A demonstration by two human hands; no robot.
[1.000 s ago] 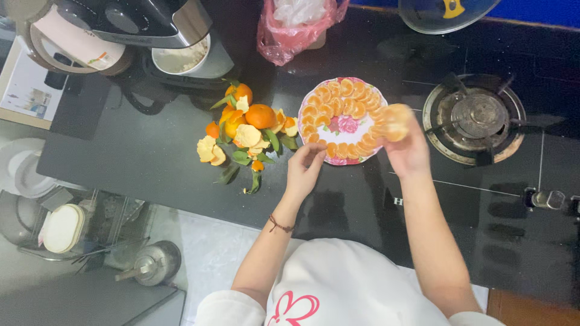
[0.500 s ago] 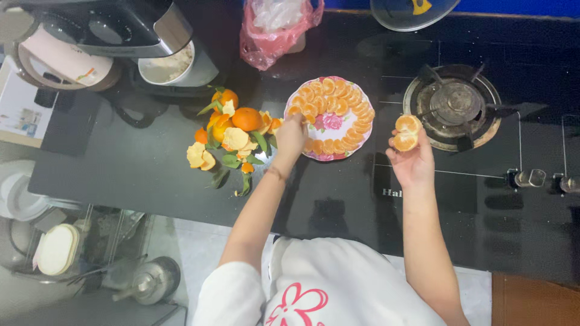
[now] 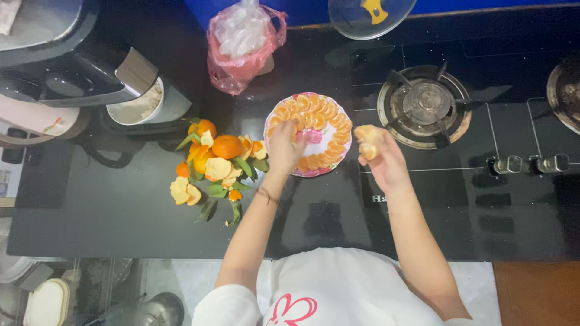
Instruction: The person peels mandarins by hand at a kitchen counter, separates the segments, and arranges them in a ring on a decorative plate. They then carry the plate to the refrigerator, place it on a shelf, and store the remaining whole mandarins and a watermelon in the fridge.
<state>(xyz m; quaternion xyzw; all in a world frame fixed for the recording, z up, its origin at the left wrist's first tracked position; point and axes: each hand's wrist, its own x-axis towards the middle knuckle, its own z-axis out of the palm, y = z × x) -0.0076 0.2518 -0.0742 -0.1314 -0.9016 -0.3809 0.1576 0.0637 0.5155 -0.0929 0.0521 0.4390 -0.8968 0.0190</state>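
Left hand [image 3: 284, 145] rests open on plate [image 3: 329, 158]; right hand [image 3: 379, 158] grips, apparently, peeled orange [image 3: 366, 142]; nudged segments could slide off.

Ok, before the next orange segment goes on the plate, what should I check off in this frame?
1. Right hand holds the peeled orange: ok.
2. Left hand rests over the plate: ok.
3. Left grip holding a segment: cannot tell.
4. Segments ring the plate: ok.
5. Plate flat on the black counter: ok.
6. Peels and leaves lie apart from the plate: ok.
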